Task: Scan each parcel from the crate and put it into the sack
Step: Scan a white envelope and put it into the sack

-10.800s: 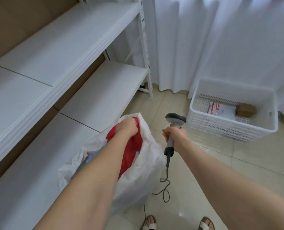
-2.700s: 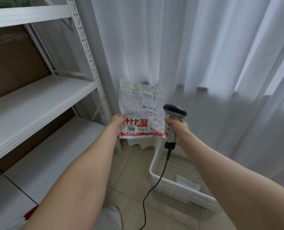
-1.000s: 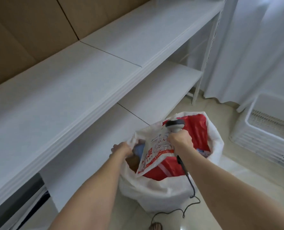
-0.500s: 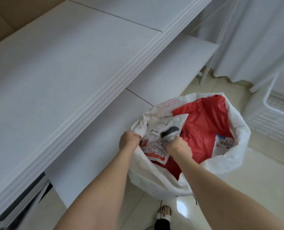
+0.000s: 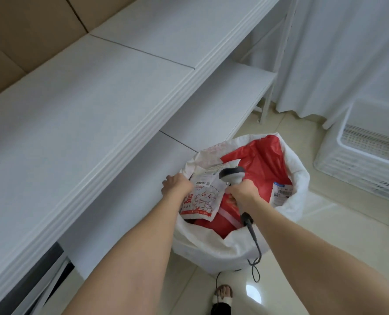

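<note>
The white woven sack (image 5: 299, 178) stands open on the floor beside the shelving. Inside it lie a red parcel (image 5: 261, 162) and a package with a white label (image 5: 282, 193). A white parcel with red print and a cartoon figure (image 5: 202, 197) lies across the sack's mouth, on top of the red one. My left hand (image 5: 176, 184) grips the sack's left rim next to that parcel. My right hand (image 5: 242, 194) is closed around the grey barcode scanner (image 5: 232, 175) and touches the parcel's right edge. The white crate (image 5: 359, 160) sits on the floor at the right.
White shelves (image 5: 120, 98) run along the left, the lower one right next to the sack. White curtains (image 5: 348, 53) hang behind the crate. The scanner's black cable (image 5: 256, 253) trails over the sack's front to the tiled floor. My sandalled foot (image 5: 223, 297) is just below.
The white and red parcel has sunk lower into the sack's mouth. My right hand with the scanner has moved a little right, and my left hand still grips the rim.
</note>
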A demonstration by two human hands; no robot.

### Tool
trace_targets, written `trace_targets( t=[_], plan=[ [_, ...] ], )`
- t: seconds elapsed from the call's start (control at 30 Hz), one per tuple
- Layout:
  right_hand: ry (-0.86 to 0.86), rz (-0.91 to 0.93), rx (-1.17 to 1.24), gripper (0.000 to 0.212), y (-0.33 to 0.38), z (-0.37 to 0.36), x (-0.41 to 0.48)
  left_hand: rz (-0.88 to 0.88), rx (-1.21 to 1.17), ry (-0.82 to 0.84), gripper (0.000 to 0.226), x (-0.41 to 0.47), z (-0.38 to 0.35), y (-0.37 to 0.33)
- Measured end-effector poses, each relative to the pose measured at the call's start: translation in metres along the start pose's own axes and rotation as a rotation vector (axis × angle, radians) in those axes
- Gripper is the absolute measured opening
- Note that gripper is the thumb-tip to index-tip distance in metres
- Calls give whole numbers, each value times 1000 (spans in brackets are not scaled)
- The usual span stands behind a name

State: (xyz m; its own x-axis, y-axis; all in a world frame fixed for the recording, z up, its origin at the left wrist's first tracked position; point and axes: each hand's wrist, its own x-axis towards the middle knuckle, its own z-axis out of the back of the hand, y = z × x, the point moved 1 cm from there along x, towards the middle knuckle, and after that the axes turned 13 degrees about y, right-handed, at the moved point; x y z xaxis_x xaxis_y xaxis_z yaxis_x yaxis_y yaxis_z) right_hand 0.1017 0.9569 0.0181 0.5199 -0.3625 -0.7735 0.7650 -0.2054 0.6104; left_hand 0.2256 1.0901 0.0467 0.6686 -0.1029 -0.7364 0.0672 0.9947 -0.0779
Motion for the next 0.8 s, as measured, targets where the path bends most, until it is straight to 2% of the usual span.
trace_targets(
  t=[0.1,0.37,0.47,0.67,0.8],
  plan=[
    [23,80,168,5,9,39,-26,-57,44,-36,42,-29,7,-34],
    [69,297,675,15,8,186,-121,-236,58,-143,46,-138,-1,-175],
    [48,343,764,7,-5,251,-154,-314,62,-185,45,-185,-15,-232],
    [-61,426,818,24,-36,358,-200,-450,89,-215,43,-256,-47,-328],
    [-109,462,1040,27,-50,411,-214,-537,111,-221,43,-283,-65,-386]
  ],
)
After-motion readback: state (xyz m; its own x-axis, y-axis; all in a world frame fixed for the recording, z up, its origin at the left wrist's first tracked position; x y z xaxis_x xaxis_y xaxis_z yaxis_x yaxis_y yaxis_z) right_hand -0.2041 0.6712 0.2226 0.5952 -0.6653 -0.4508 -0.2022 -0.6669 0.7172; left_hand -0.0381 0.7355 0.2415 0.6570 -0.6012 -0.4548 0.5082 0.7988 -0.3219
